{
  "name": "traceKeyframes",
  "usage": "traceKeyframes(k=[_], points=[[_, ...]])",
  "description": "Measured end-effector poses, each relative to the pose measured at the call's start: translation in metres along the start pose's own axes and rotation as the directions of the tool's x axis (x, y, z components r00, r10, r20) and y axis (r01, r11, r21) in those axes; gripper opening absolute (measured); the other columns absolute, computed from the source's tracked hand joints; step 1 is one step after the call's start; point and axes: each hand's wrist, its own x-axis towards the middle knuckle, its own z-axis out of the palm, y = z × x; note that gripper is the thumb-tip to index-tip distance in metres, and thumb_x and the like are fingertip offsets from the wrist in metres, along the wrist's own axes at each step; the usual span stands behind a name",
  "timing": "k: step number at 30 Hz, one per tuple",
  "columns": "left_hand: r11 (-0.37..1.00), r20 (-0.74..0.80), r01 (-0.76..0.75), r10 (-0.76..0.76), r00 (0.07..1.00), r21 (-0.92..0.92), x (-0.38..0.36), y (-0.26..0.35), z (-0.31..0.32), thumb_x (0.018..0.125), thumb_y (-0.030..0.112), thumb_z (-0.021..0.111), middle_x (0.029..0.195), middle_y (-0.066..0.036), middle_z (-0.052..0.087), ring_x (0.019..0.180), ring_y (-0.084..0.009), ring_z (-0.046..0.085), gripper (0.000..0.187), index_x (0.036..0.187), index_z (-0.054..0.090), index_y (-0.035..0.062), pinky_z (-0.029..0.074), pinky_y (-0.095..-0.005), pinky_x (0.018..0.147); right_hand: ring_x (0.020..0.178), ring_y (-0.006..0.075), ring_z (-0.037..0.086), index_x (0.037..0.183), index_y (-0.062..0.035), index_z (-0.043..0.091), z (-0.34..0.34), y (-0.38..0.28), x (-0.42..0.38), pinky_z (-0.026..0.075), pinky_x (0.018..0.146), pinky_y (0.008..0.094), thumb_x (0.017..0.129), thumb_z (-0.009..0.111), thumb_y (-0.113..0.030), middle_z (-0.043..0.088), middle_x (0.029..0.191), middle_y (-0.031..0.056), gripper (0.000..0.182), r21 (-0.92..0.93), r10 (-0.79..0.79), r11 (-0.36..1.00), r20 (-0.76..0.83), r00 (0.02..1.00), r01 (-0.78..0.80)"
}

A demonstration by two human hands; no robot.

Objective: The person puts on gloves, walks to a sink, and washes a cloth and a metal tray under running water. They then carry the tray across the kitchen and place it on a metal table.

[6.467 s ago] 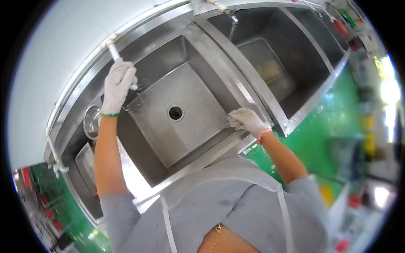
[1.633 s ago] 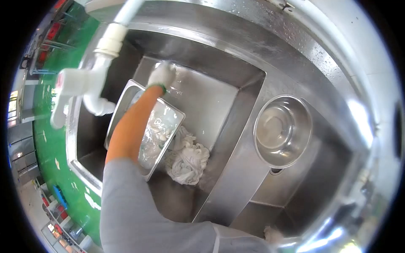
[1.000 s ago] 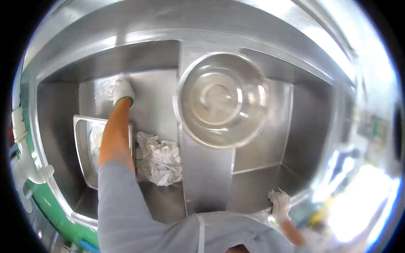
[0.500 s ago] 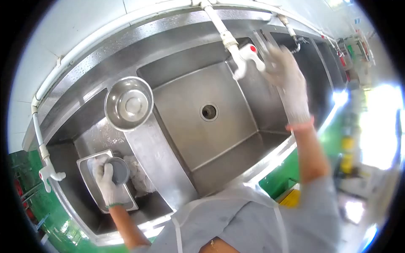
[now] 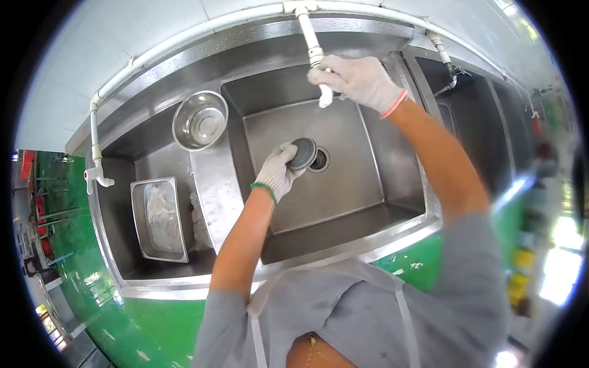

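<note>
- The round grey piece (image 5: 302,153) is up in the air over the middle basin (image 5: 343,199), tilted, its flat face turned mostly toward the camera; beyond its right edge shows the drain (image 5: 319,162), partly covered from this angle.
- The left hand (image 5: 279,167), in a white glove with a green cuff edge, is clamped on the grey piece, gripping it at its left side.
- The right hand (image 5: 357,80), in a white glove with a red cuff edge, is closed over the white tap (image 5: 326,97); the handle is hidden beneath the fingers, though the spout shows below them, pointing down.
- A faint streak between spout and grey piece may be running water; it is too thin to be sure.
- Left of this basin runs a wide steel divider (image 5: 216,196), with a steel bowl (image 5: 202,121) at its back end.
- In the left basin (image 5: 116,211) sits a rectangular steel pan (image 5: 179,211) with something wet and glossy inside; bunched white cloth (image 5: 199,226) lies just beside it, on the divider side.
- A second white tap (image 5: 97,176) hangs at the left basin's outer edge.
- Along the wall runs a white pipe (image 5: 215,24).
- Below the sinks spreads green floor (image 5: 153,325).
</note>
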Motion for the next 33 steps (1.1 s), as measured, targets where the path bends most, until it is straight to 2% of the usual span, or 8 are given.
traceKeyframes(k=[7,14,17,20,24,29,32,33], points=[[0.802,0.038,0.167,-0.177,0.984,-0.573,0.117,-0.022,0.018,0.101,0.02,0.048,0.076,0.0,0.058,0.056,-0.0084,0.053,0.02,0.098,0.063,0.0079,0.043,-0.0228,0.04,0.08,0.0271,0.069,0.107,-0.0289,0.059,-0.017,-0.014,0.007,0.054,0.068,0.0412,0.1,0.03,-0.05,0.067,0.096,0.0034,0.036,0.212,0.222,0.932,0.302,0.927,-0.292],[0.419,0.374,0.259,0.22,0.901,-0.87,0.158,-0.071,0.041,0.095,0.027,0.051,0.071,0.002,0.041,0.055,-0.0091,0.044,0.019,0.091,0.06,0.0115,0.036,-0.0209,0.04,0.072,0.0307,0.068,0.115,-0.0201,0.058,-0.026,-0.008,0.006,0.056,0.064,0.0382,0.101,0.041,-0.046,0.068,0.1,0.0087,0.034,0.371,0.276,0.83,0.374,0.885,-0.416],[0.54,0.303,0.228,0.053,0.952,-0.81,0.134,-0.072,0.048,0.095,0.028,0.049,0.068,0.001,0.041,0.053,-0.0109,0.044,0.02,0.088,0.055,0.0095,0.037,-0.0225,0.04,0.071,0.0285,0.069,0.113,-0.005,0.056,-0.013,0.01,-0.017,0.056,0.072,0.0378,0.095,0.047,-0.054,0.071,0.093,0.0096,0.053,0.889,0.289,-0.143,0.458,0.84,-0.436],[0.631,0.277,0.295,-0.13,0.952,-0.717,0.121,-0.065,0.042,0.094,0.031,0.05,0.068,0.0,0.041,0.051,-0.0107,0.043,0.024,0.084,0.051,0.0091,0.035,-0.0229,0.038,0.083,0.0276,0.07,0.123,0.0012,0.055,0.059,0.023,-0.035,0.056,0.084,0.0363,0.093,0.051,-0.052,0.071,0.099,0.01,0.062,0.837,0.517,-0.409,0.541,0.663,-0.365],[0.751,0.187,0.314,-0.252,0.949,-0.58,0.117,-0.063,0.034,0.094,0.039,0.052,0.074,-0.001,0.05,0.055,-0.0123,0.047,0.027,0.089,0.053,0.0119,0.038,-0.0232,0.04,0.109,0.0228,0.064,0.139,-0.0023,0.05,0.172,-0.004,-0.08,0.05,0.095,0.0336,0.092,0.055,-0.05,0.067,0.12,0.0109,0.067,0.5,0.44,0.687,0.29,0.85,-0.527],[0.971,-0.211,0.005,-0.057,0.976,-0.238,0.066,-0.029,0.08,0.093,0.064,0.042,0.104,0.001,0.061,0.099,-0.0177,0.059,0.051,0.107,0.059,0.0175,0.049,-0.039,0.084,0.1,0.0206,0.064,0.121,-0.0056,0.065,0.186,-0.04,-0.06,0.05,0.086,0.0369,0.092,0.057,-0.045,0.068,0.112,0.0125,0.049,0.498,0.261,-0.676,0.851,0.456,-0.543],[0.979,-0.171,-0.175,0.156,0.973,-0.103,0.079,-0.032,0.066,0.1,0.046,0.041,0.125,-0.008,0.059,0.117,-0.0276,0.056,0.053,0.136,0.05,0.0079,0.046,-0.0422,0.099,0.096,0.0347,0.066,0.112,-0.0085,0.062,0.204,-0.054,-0.042,0.053,0.081,0.0445,0.092,0.057,-0.024,0.066,0.109,0.0197,0.026,0.418,0.526,0.568,0.478,0.703,-0.709],[0.949,-0.119,-0.316,0.316,0.941,0.023,0.096,-0.038,0.047,0.1,0.036,0.048,0.124,-0.012,0.06,0.113,-0.0269,0.06,0.043,0.131,0.053,0.0065,0.049,-0.041,0.097,0.101,0.0395,0.064,0.108,-0.0071,0.06,0.21,-0.062,-0.043,0.053,0.084,0.0471,0.091,0.057,-0.024,0.064,0.112,0.0219,0.024,0.46,0.567,0.599,0.334,0.753,-0.655]])
